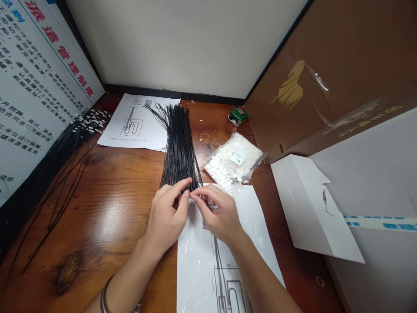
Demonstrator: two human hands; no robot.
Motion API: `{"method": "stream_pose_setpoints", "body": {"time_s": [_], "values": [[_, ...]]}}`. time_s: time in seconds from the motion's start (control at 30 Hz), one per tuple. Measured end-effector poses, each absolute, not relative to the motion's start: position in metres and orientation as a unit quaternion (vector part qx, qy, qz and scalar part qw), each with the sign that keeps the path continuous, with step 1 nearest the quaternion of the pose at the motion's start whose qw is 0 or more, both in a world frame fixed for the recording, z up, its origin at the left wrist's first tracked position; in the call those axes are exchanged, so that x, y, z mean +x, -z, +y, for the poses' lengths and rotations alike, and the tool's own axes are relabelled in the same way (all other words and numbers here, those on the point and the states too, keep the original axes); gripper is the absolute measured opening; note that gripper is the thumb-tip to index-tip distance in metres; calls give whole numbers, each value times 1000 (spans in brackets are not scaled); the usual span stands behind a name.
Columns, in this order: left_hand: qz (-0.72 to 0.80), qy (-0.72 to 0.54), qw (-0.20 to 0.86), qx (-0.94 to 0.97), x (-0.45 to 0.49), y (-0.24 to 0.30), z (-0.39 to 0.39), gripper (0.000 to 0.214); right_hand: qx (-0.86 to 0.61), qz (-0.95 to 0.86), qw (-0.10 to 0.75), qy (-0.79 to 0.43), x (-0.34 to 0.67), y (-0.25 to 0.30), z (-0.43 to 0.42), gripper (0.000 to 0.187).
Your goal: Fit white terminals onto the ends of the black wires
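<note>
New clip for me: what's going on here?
A person's left hand and right hand come together at the near end of a bundle of black wires; whatever their fingertips hold is too small to make out. A bag of white pieces lies beyond the right hand, a printed sheet beneath. White-tipped wires lie at the far left.

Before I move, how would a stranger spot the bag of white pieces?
On the wooden table, look just beyond the right hand. The clear plastic bag lies right of the black wire bundle. Unlike the flat printed sheets, it bulges with white pieces and bears a label.
</note>
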State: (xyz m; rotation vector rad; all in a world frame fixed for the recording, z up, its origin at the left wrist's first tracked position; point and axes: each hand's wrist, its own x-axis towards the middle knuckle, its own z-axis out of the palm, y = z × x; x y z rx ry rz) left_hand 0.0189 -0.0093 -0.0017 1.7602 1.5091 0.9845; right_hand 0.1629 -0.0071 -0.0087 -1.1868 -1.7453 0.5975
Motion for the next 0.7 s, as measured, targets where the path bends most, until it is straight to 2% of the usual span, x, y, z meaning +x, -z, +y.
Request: {"method": "stream_pose_setpoints", "body": {"time_s": [0.13, 0.4, 0.53, 0.7], "values": [[559, -393, 312, 660, 19, 2, -8, 30, -465, -714, 461, -249, 163, 11, -7, 12], [570, -463, 362, 574, 21, 3, -6, 13, -422, -728, 470, -266, 164, 12, -8, 12], [582, -477, 377, 540, 21, 4, -7, 13, -453, -683, 502, -276, 163, 13, -10, 13], [538, -470, 371, 593, 20, 2, -9, 12, -492, -640, 517, -286, 163, 19, -9, 22]]}}
